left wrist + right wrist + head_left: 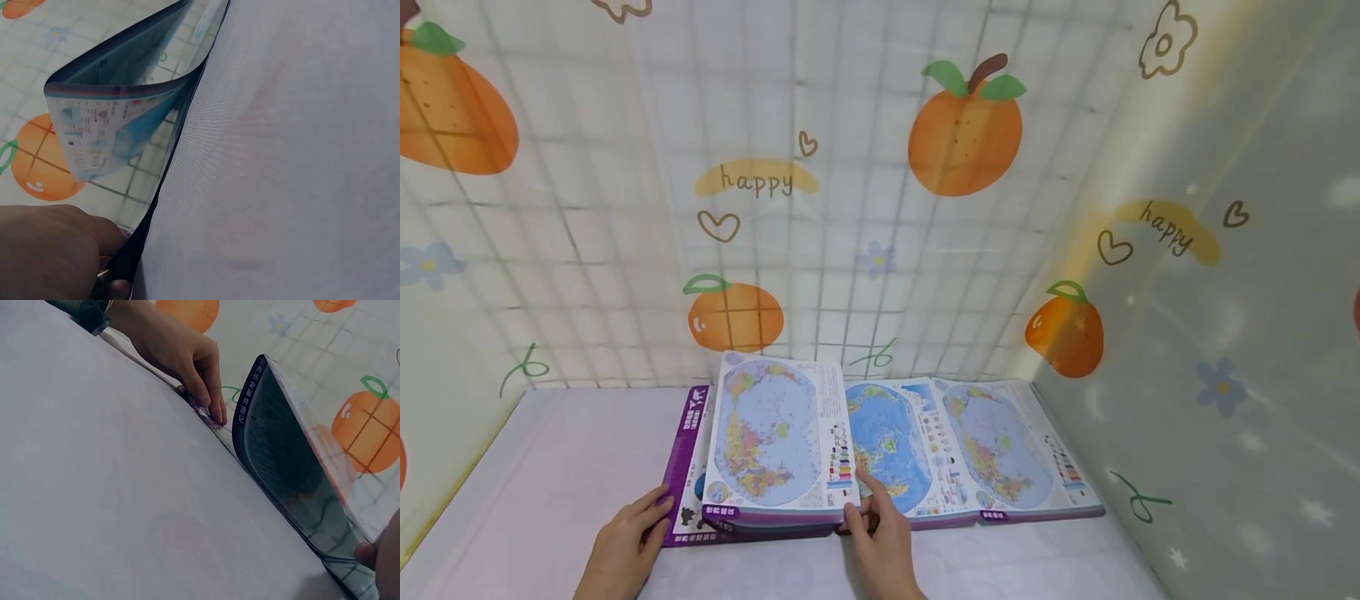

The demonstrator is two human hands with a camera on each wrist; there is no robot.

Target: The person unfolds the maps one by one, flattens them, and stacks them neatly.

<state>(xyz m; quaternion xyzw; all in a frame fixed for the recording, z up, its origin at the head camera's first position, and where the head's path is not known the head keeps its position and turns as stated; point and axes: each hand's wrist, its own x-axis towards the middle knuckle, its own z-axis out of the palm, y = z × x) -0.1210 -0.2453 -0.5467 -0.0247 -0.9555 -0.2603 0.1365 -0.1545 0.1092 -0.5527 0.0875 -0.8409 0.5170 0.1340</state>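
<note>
A glossy folding world map (681, 442) with purple borders lies at the back of the table. My left hand (625, 542) pinches its lower left purple edge; the right wrist view shows that left hand (172, 347) from the side. My right hand (883, 537) grips the lower right corner of a raised map panel (767, 433), thumb on top. This panel tilts up over the left part, partly covering it. In the left wrist view the lifted panel (94, 125) bends away from the table. Two more map panels, a blue one (891, 450) and a pale one (1000, 442), extend rightward.
White cloth covers the table (572, 450). Behind it hangs a curtain (850, 208) printed with oranges and hearts, over a wire grid. Another curtain panel (1247, 333) closes off the right side. A dark band (94, 315) circles the left wrist.
</note>
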